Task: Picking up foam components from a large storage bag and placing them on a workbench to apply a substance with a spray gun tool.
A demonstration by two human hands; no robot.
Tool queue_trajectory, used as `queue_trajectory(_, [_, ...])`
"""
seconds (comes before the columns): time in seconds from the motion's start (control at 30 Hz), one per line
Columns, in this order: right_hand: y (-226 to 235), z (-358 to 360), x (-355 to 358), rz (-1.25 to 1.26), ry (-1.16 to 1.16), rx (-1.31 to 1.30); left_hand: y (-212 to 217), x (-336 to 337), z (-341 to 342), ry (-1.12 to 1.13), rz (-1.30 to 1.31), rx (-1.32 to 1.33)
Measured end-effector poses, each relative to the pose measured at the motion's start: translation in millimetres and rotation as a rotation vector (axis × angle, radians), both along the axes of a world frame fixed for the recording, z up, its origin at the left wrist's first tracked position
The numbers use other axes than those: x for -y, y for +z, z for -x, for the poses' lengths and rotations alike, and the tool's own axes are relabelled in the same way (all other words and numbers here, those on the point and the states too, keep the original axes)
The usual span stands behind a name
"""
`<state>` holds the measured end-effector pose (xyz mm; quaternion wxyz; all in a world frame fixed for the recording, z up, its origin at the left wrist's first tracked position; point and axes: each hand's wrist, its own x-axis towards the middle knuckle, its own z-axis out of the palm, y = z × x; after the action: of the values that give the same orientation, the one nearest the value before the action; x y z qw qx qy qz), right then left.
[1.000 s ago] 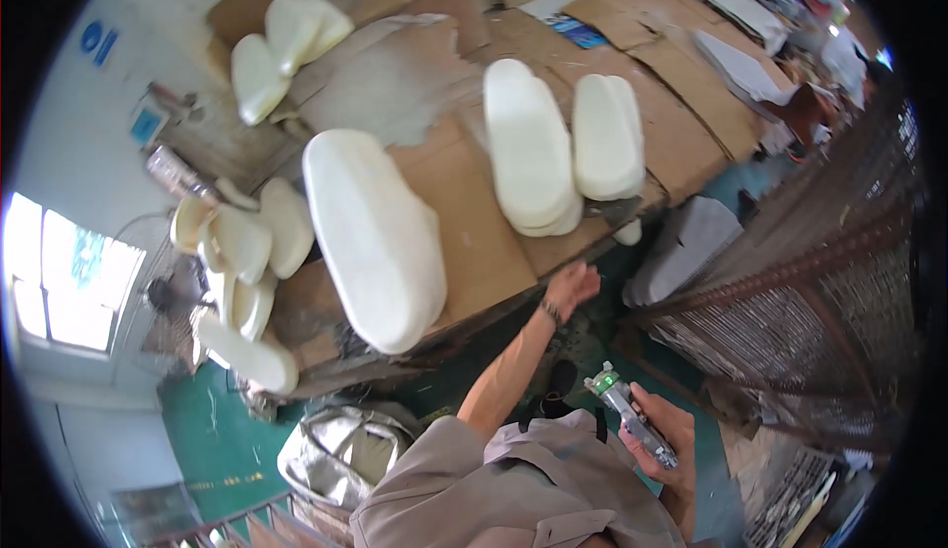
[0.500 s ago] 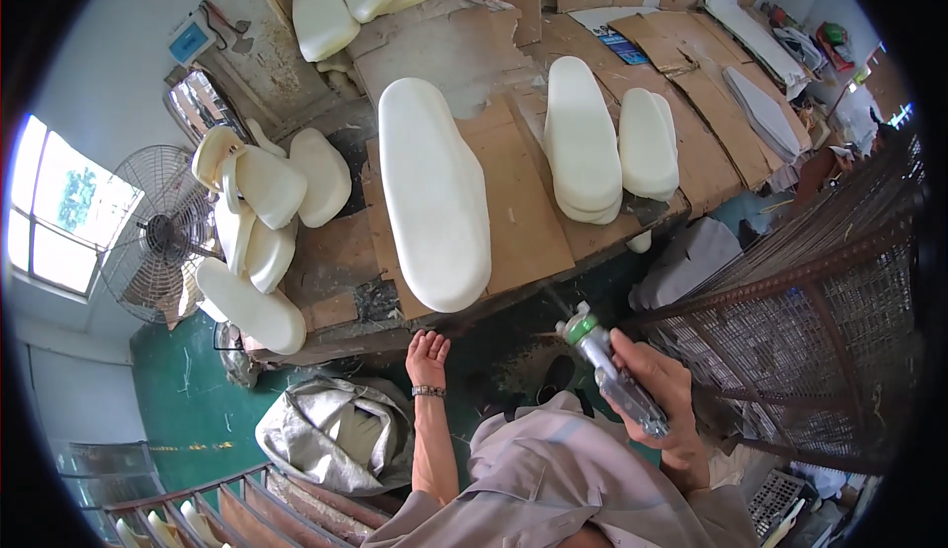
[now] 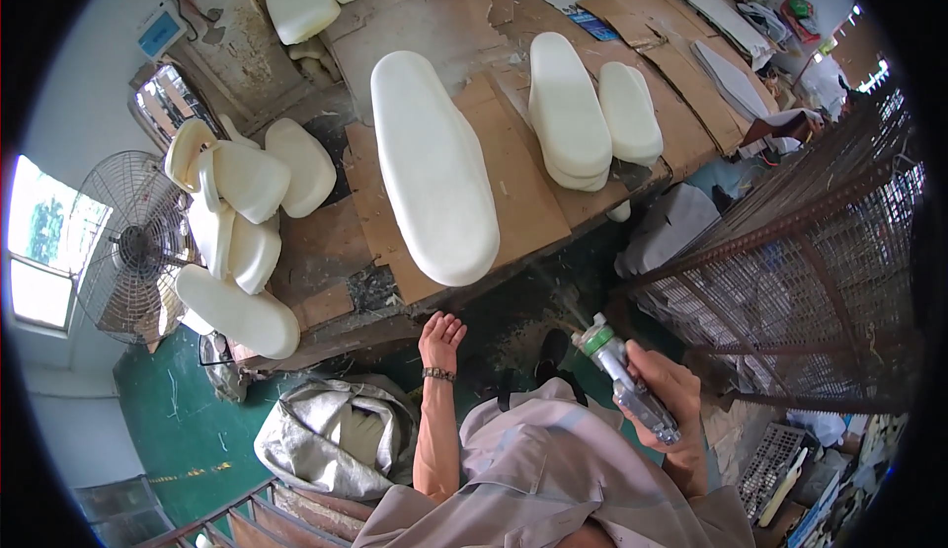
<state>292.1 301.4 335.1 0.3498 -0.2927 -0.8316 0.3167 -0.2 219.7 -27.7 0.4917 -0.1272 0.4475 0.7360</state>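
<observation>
Green-collared spray gun (image 3: 622,380) in right fingers (image 3: 644,360), left fingers (image 3: 444,329) loosely bent, near cardboard-covered table (image 3: 523,193)

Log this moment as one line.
right hand: grips silver spray gun with green ring | left hand: empty, near cardboard-covered table | long off-white foam-like pad: over brown cardboard sheet

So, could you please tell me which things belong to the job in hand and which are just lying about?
In the job, apparently:
spray gun, in the right hand
large cream foam pad, on cardboard

Just lying about, seemingly:
silvery sack on the floor
caged fan
</observation>
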Motion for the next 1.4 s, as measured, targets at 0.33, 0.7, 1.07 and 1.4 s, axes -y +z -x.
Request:
queue_trajectory(0.33, [-14.6,3.4,40.4,-0.027,-0.125,0.026,-0.2,5.6,3.3,-0.208,0.048,-0.059])
queue_trajectory(0.7, [-18.2,-31.5,41.7,-0.002,0.000,0.063,-43.6,80.6,-4.1,-0.112,0.254,0.009])
queue_trajectory(1.07, [-28.4,-77.4,26.0,0.123,0.183,0.092,12.3,16.6,-25.9,-0.019,-0.042,-0.053])
queue_trajectory(1.4, [-19.3,-121.6,2.4,0.107,0.093,0.171,52.2,-55.8,-23.4,0.050,-0.357,-0.123])
